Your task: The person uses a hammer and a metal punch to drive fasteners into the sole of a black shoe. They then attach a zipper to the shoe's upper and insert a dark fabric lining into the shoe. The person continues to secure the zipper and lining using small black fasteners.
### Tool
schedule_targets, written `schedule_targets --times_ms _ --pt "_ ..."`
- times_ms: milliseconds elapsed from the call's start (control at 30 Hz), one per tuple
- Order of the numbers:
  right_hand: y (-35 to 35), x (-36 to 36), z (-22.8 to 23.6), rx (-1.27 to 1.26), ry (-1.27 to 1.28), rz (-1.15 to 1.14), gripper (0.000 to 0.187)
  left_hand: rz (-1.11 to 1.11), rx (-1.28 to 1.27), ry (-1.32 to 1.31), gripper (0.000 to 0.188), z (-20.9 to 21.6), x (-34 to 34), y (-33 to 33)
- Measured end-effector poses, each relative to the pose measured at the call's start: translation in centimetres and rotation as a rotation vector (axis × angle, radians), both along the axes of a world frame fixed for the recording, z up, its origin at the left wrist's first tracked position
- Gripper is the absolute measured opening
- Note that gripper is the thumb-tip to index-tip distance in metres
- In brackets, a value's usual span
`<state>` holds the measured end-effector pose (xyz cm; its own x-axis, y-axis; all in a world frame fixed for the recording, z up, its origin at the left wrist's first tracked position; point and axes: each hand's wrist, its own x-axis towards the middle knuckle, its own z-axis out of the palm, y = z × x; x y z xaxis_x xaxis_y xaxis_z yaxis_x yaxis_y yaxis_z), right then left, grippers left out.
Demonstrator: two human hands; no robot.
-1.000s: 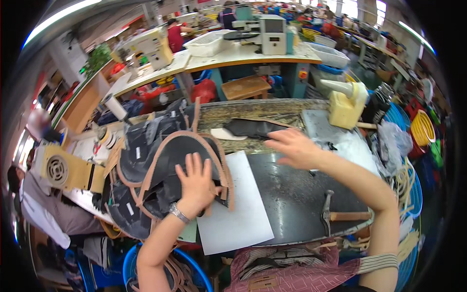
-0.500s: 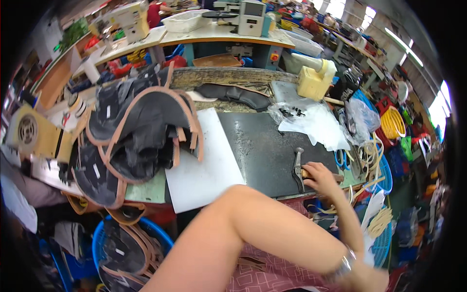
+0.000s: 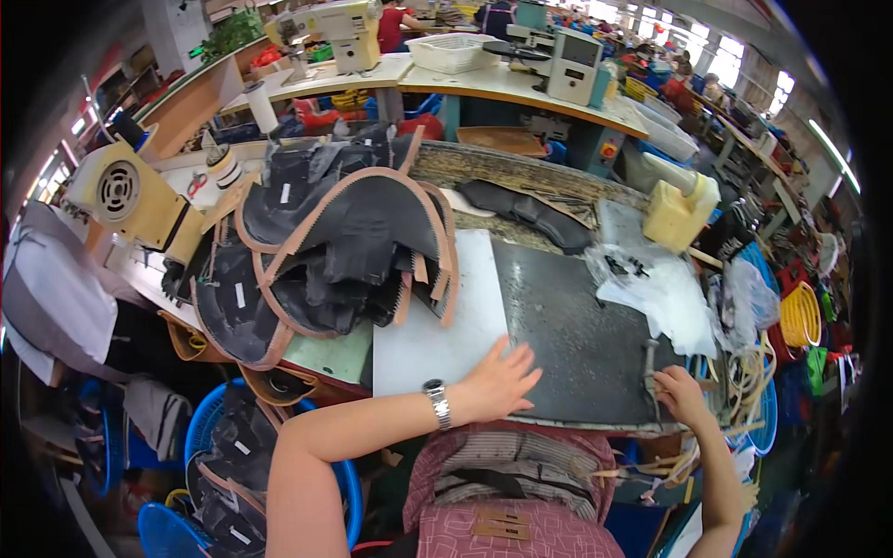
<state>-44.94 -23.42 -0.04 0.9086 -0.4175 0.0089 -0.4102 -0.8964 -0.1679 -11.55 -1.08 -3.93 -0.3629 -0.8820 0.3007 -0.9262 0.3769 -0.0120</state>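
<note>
My left hand (image 3: 493, 383), with a metal watch (image 3: 436, 404) on its wrist, is open with fingers spread. It lies over the near edge of the work surface, where the white board (image 3: 437, 316) meets the dark mat (image 3: 567, 321). At the mat's right end my right hand (image 3: 682, 398) is closed round the handle of a hammer (image 3: 650, 365), whose metal head lies just left of the fingers. The handle is mostly hidden by that hand. Left of the white board lie piled black pieces (image 3: 358, 242) with brown, notched edging.
A black curved piece (image 3: 528, 212) lies beyond the mat. Clear plastic (image 3: 665, 298) with small black parts is at the right, near a yellowish jug (image 3: 679, 209). A cream machine (image 3: 130, 191) stands left. A blue basket (image 3: 200, 423) below holds more black pieces.
My left arm has drawn back from the lower right, and its hand now spreads over the board and mat. The right hand stays at the hammer. The whole view has shifted.
</note>
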Motion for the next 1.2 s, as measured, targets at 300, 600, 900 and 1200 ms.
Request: schedule_targets --times_ms 300,600,900,1200 --pt "3.2 9.4 4.7 0.159 -0.110 0.075 0.053 -0.037 -0.009 0.332 0.044 4.0 8.7 5.9" --pt "5.7 26.3 1.3 0.937 -0.229 0.444 0.042 0.628 -0.344 0.134 0.040 13.5 20.0 4.5" --pt "3.5 15.1 -0.5 1.923 -0.711 -0.483 0.038 0.072 -0.009 0.107 0.032 5.6 -3.9 -2.2" --pt "6.8 11.0 -1.6 0.672 -0.671 -0.296 0.037 0.474 0.677 1.163 0.043 6.2 -6.1 -9.5"
